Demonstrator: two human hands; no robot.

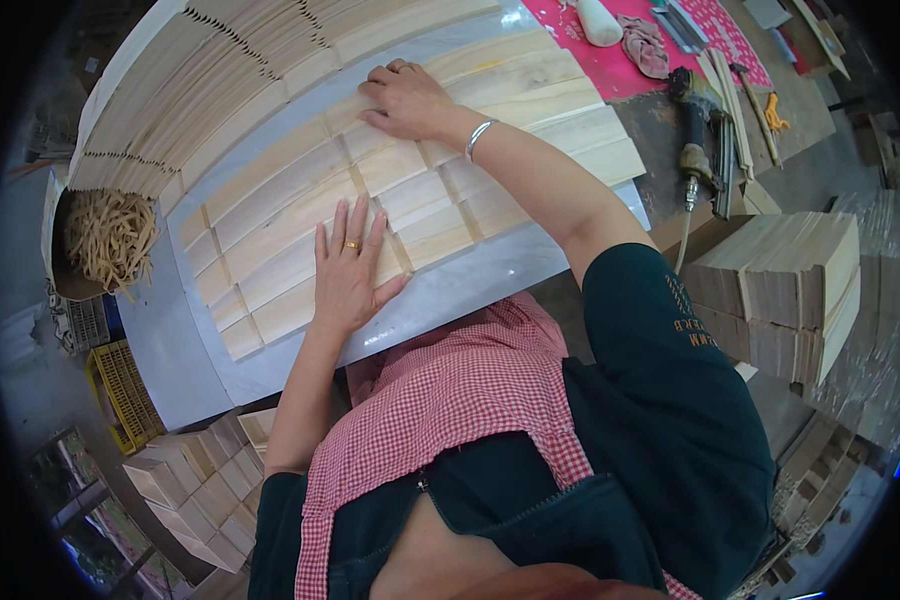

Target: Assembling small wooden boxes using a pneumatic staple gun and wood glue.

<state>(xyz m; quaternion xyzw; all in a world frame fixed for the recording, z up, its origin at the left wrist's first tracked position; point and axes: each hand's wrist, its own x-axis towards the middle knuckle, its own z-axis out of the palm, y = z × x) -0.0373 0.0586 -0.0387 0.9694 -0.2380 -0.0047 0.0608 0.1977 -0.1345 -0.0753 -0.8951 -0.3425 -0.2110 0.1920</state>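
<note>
1. Here, wooden slats (292,248) lie in rows on the pale tabletop (160,335).
2. The left hand (347,280) rests on their near side, fingers spread.
3. The right hand (410,104) rests toward their far side, fingers apart, slightly bent.

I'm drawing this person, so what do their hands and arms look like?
No gloves! The left hand wears a gold-coloured ring. The right hand has no ring that I can see, but there's a shiny silver bracelet on that wrist. Both sleeves are dark green, and the right one has orange markings.
</note>
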